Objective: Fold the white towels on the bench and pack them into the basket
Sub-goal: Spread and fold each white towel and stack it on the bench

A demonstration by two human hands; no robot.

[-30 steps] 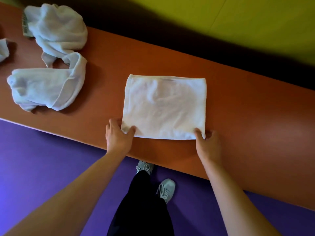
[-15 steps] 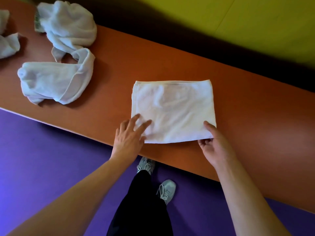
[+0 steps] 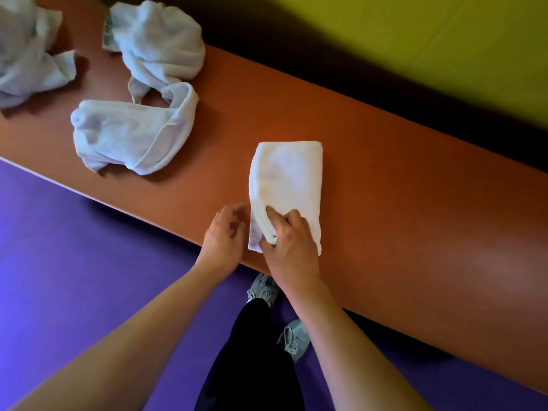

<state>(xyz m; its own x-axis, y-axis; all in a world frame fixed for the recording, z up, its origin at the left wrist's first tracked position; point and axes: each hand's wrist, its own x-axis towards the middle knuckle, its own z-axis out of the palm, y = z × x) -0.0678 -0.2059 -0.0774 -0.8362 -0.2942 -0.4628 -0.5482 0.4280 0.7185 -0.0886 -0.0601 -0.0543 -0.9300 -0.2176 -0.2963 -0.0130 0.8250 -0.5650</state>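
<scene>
A white towel [image 3: 286, 182], folded into a narrow upright rectangle, lies on the orange bench [image 3: 400, 209] near its front edge. My right hand [image 3: 289, 243] grips the towel's near left corner, fingers curled round the bunched upper layer. My left hand [image 3: 224, 232] is just left of the towel's edge with loosely curled fingers and nothing visibly in them. Unfolded white towels lie crumpled to the left: one [image 3: 133, 134] nearest, one [image 3: 160, 46] behind it, and one [image 3: 26, 63] at the far left edge. No basket is in view.
The bench runs diagonally from upper left to lower right, with bare orange surface to the right of the folded towel. Purple floor [image 3: 89, 262] lies in front, where my legs and grey shoes [image 3: 292, 339] stand. A yellow-green wall [image 3: 415, 40] rises behind the bench.
My right hand has carried the towel's right half over to the left, halving its width. My left hand has lifted off the towel and moved just beside its left edge.
</scene>
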